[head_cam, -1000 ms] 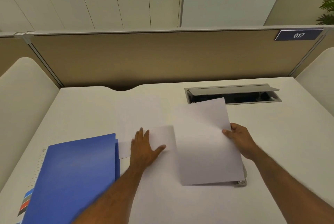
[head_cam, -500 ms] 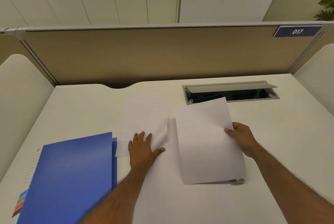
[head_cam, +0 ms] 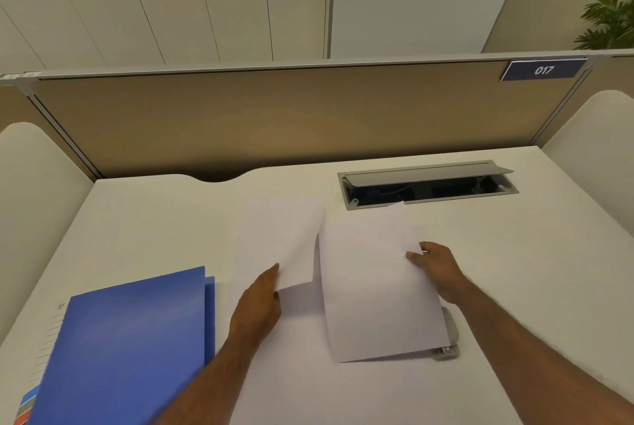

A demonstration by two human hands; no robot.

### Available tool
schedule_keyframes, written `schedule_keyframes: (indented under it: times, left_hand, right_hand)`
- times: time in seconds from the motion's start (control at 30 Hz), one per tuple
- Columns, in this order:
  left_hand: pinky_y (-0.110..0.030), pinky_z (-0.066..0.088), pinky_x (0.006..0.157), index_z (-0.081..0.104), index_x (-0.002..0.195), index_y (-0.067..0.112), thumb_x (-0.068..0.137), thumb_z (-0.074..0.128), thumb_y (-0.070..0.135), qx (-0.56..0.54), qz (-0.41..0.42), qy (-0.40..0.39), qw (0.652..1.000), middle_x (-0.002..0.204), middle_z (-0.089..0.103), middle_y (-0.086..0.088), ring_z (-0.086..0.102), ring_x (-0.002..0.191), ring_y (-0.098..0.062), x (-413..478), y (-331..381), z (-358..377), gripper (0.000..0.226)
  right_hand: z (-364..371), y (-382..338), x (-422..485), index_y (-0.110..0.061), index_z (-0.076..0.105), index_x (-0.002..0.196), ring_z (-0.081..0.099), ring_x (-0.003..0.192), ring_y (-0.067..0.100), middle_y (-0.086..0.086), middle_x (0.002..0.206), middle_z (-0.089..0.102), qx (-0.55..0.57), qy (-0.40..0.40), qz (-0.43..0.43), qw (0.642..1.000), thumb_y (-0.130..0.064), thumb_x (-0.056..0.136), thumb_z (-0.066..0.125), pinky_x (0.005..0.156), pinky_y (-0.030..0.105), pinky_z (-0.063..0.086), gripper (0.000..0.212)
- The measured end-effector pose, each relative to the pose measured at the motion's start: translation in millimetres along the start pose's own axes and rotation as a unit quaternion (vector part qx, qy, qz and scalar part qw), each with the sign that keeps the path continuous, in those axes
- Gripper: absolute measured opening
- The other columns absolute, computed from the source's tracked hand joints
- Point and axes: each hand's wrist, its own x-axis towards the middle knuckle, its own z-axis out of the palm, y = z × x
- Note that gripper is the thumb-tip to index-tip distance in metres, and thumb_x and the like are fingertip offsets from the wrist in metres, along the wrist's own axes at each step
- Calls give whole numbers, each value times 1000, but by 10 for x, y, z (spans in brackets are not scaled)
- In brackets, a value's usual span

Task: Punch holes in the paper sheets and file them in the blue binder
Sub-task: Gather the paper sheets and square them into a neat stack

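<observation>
Paper sheets lie in two places at the middle of the white desk [head_cam: 144, 219]. One sheet [head_cam: 374, 287] is held up off the surface by the right hand [head_cam: 435, 270], its long axis running from about 5 o'clock near the person to 11 o'clock toward the partition [head_cam: 274, 116]; its far corner reaches the lip of the open cable tray [head_cam: 429, 184]. The right hand pinches this sheet's right edge, thumb on top and fingers curled behind. Its near edge hangs just above a grey hole punch [head_cam: 449, 335], of which only the right end shows from under the paper at 5 o'clock.

The second sheet [head_cam: 278, 239] lies to the left, long axis pointing roughly 12 o'clock, its far part flat on the desk and its near right corner lifted, casting a shadow. The left hand [head_cam: 257, 301] grips that near edge, fingers tucked under and mostly hidden, so how far they close cannot be told exactly.

The blue binder [head_cam: 130, 349] lies shut at 8 o'clock, its long axis running 6 to 12 o'clock with a slight lean right; coloured tabs [head_cam: 27, 407] stick out at its near left corner. Its right edge sits just beside the left forearm.

Bare desk stretches to the right of the right arm toward 3 o'clock, and at the far left toward 10 o'clock. The partition closes off the far edge, with rounded side panels [head_cam: 600, 136] at both sides.
</observation>
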Motion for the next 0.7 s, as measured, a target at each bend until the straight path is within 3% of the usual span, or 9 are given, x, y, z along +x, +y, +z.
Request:
schedule_keyframes:
  times: [0.13, 0.23, 0.37, 0.47, 0.53, 0.6, 0.7]
  left_hand:
    - [-26, 20, 115, 29, 148, 11, 96, 40, 2, -18, 37, 44, 998, 153, 36, -5, 37, 140, -22, -142, 117, 19, 54]
    - [-40, 16, 114, 25, 146, 4, 87, 45, -9, 18, 141, 63, 988, 154, 29, -9, 30, 142, -31, -303, 294, 111, 64]
    - [-42, -10, 119, -6, 148, 20, 84, 33, 1, 92, 199, -33, 975, 155, -16, 2, -18, 144, -31, -532, 531, 353, 78]
    - [-46, -26, 113, -15, 148, 28, 91, 26, 12, 133, 197, -59, 969, 152, -29, 5, -35, 136, -32, -706, 619, 566, 72]
    - [-49, -30, 110, -6, 151, 28, 92, 30, 14, 139, 185, -51, 971, 156, -22, 4, -31, 137, -35, -762, 675, 634, 70]
    - [-52, -29, 109, -1, 152, 26, 93, 35, 17, 161, 166, -56, 971, 157, -18, 2, -21, 142, -39, -777, 709, 672, 70]
    - [-55, -26, 109, -5, 151, 27, 95, 30, 25, 181, 150, -104, 967, 151, -30, 4, -17, 145, -40, -783, 756, 676, 67]
  right_hand:
    - [138, -13, 0, 1, 67, 106, 67, 85, 35, 20, 104, 70, 23, 5, 12, 1000, -4, 90, 60, 85, 46, 55, 19]
    - [254, -7, 5, 3, 64, 110, 66, 80, 30, 18, 101, 69, 43, -3, 26, 999, -4, 92, 56, 79, 42, 55, 21]
    - [392, 30, -13, 6, 60, 114, 63, 89, 31, 21, 107, 67, 47, -22, 50, 997, -9, 96, 52, 86, 46, 53, 25]
    - [473, 33, -65, 1, 59, 116, 63, 100, 34, 20, 117, 65, 58, -31, 79, 995, -29, 99, 49, 93, 46, 50, 36]
    - [504, 31, -118, -11, 54, 119, 61, 107, 34, 9, 114, 64, 84, -51, 112, 989, -50, 97, 41, 99, 50, 48, 46]
    - [528, 53, -160, -20, 49, 117, 60, 106, 30, 0, 106, 61, 107, -75, 127, 983, -60, 93, 39, 95, 49, 48, 47]
    - [570, 136, -217, -13, 56, 115, 64, 96, 24, 4, 109, 67, 75, -80, 100, 989, -39, 91, 60, 78, 39, 54, 35]
